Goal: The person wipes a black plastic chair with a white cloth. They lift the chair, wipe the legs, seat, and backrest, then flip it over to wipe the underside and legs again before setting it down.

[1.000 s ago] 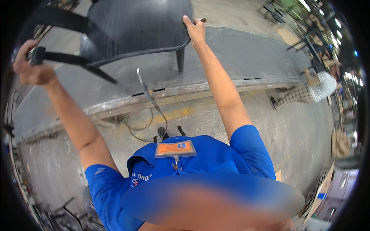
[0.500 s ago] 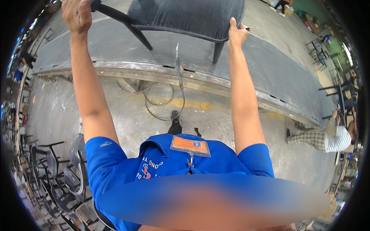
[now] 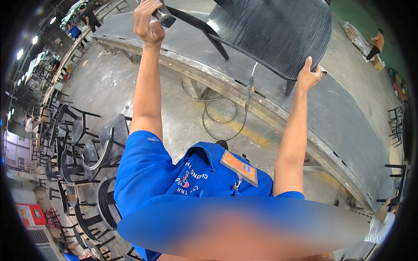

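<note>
Holding a black chair: left hand around an armrest, right hand (thumb on top) gripping the seat.

Even, moderately bright light fills the middle of the frame; white lamps glare at the upper left, against a dimmer background. A soft sheen lies on the black chair. The fisheye bends the worktop into an arc, black corners close the view, and a smooth blurred oval covers the bottom centre
</note>
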Action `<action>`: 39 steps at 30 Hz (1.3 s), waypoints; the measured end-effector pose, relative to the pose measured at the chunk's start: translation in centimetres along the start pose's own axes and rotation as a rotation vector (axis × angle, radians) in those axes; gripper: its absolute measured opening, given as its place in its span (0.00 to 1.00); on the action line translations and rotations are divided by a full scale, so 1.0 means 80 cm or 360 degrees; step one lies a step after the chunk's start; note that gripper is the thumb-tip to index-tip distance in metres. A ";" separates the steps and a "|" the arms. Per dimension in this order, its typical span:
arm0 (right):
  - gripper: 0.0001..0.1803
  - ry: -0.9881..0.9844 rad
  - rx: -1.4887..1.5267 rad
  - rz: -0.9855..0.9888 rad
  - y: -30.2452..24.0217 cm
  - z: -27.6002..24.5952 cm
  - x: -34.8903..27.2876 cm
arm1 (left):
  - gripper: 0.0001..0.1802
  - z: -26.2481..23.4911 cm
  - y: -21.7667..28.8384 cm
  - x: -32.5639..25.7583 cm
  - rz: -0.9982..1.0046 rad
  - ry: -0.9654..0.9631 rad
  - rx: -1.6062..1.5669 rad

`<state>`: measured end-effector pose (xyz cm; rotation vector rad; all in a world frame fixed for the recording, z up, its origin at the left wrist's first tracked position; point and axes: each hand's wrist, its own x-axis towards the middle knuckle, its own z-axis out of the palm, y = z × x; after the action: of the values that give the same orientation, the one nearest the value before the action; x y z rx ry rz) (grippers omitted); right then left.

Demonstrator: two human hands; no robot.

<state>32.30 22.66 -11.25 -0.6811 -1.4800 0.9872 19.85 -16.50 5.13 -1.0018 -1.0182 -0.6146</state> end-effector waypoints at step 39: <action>0.22 -0.1617 0.0516 -0.1636 -0.320 0.154 -0.168 | 0.13 -0.019 -0.124 0.038 -0.1065 -0.0678 -0.0134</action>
<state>25.46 -3.45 4.90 0.9278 -2.0717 0.6873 13.68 -22.15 11.48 -0.8729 -1.7459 -1.0194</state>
